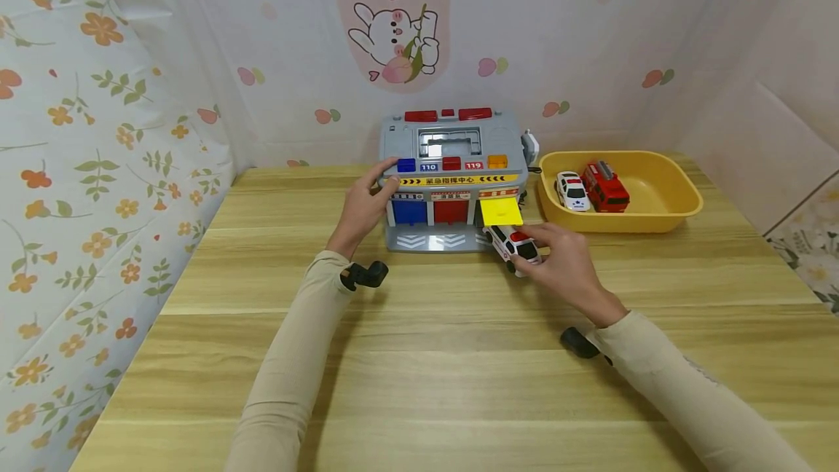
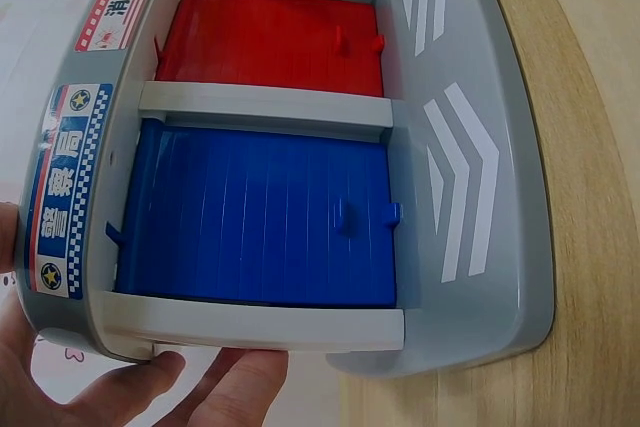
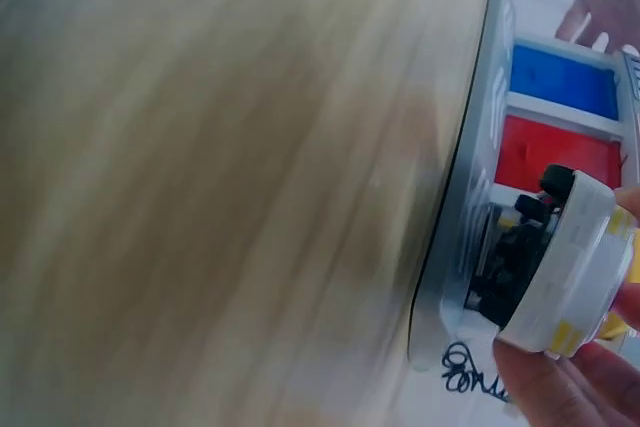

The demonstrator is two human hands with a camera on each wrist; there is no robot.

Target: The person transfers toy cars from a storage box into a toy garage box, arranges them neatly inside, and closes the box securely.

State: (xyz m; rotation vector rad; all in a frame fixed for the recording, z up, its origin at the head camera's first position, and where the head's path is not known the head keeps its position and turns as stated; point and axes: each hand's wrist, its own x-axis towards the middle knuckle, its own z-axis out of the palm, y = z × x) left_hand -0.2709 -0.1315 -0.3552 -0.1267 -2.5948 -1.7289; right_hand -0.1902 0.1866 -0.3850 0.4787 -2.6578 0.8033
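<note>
Fingers of R hand (image 1: 565, 261) are clamped on toy car (image 1: 514, 246), its far end under the yellow door (image 1: 501, 212). Better, I think, to keep car low and turn it square w/ door. Long axis: near-right to far-left, front prob. near-right. Farther, fingers of L hand (image 1: 363, 202) hold garage (image 1: 455, 173) at left end.

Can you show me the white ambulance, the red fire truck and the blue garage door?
White toy ambulance (image 1: 527, 250): head view, on its dark windshield.
Red toy fire truck (image 1: 601, 187): head view, on its roof.
Blue garage door (image 2: 255, 217): left wrist view, on the middle of its panel.
</note>
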